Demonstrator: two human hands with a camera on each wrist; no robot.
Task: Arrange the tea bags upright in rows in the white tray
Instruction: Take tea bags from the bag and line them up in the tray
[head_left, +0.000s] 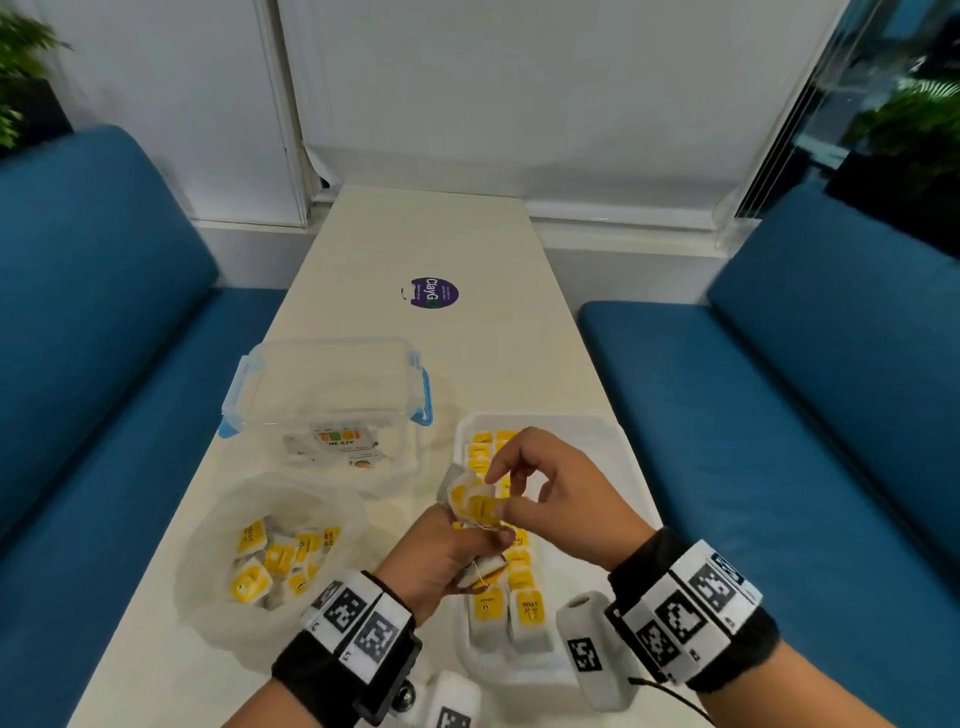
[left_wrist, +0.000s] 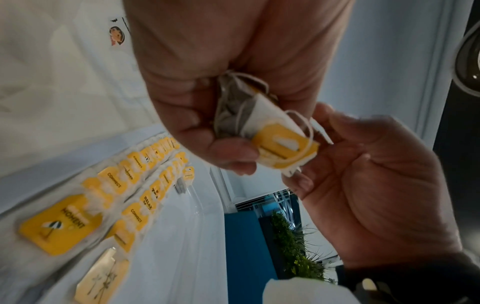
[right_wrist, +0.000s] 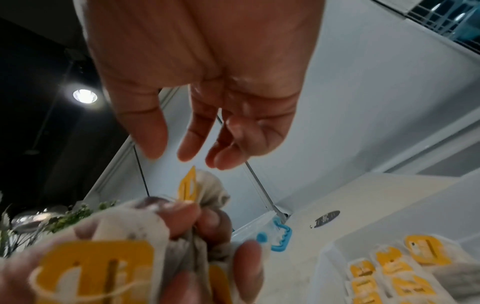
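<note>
My left hand (head_left: 457, 551) grips a bunch of tea bags (head_left: 470, 504) with yellow tags just above the near left part of the white tray (head_left: 550, 419). In the left wrist view its fingers (left_wrist: 207, 127) curl round the crumpled tea bags (left_wrist: 275, 144), strings looped over a tag. My right hand (head_left: 540, 483) hovers beside the bunch with loosely bent fingers; the right wrist view shows the right hand (right_wrist: 207, 107) holding nothing, a little above the bunch (right_wrist: 103, 271). Two rows of upright tea bags (head_left: 527, 608) stand in the tray, also visible as rows (left_wrist: 135, 179).
A crinkled plastic bag (head_left: 270, 561) with several loose tea bags lies at the left. Behind it stands a clear box with blue clips (head_left: 327, 395). A purple sticker (head_left: 434, 292) is farther along the table. Blue sofas flank both sides.
</note>
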